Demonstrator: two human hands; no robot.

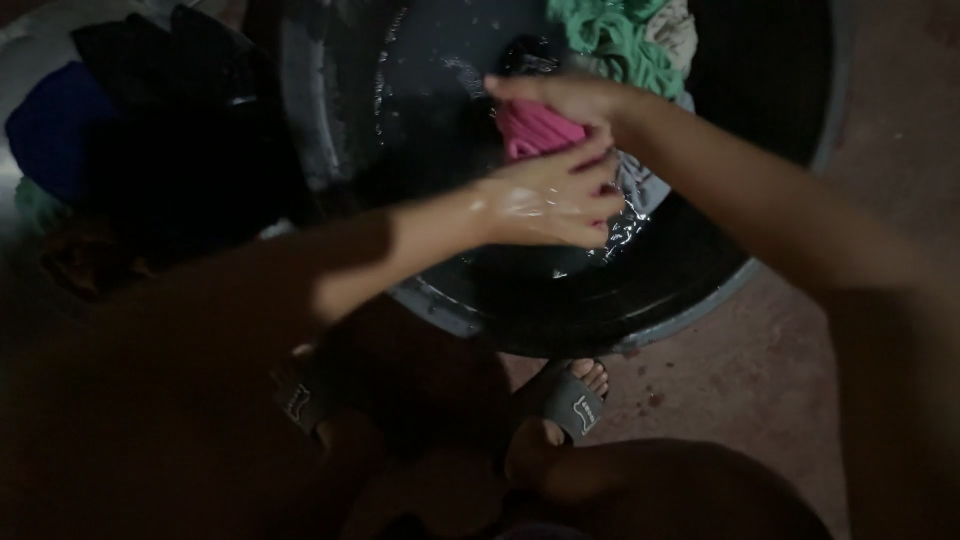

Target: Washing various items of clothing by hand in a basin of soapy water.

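Both hands work a pink cloth [535,130] over a wide dark basin [640,310] of water. The left hand [550,205], wet and soapy, has its fingers curled shut around the lower end of the cloth; the right hand [565,98] comes in from above with its fingers closed over the top of the same bunched piece. The cloth sits between the two hands, just above the water, at the near-middle of the basin. This reads as the scrubbing or wringing stage of hand washing: the piece is gathered tight and held from both ends. The next move seems to call for a firm two-handed hold, with the cloth kept over the basin so that water falls back inside.

A grey cloth [640,185] hangs under the hands, touching the pink one. At the far rim lies a green cloth [610,35] with a pale one beside it, close to the right hand and apt to get caught up. To the left, outside the basin, a heap of dark clothes [110,110] lies, well apart. The person's feet in dark sandals [578,405] stand on the floor [760,380] just before the near rim. The light is dim, so finer detail is hard to tell.
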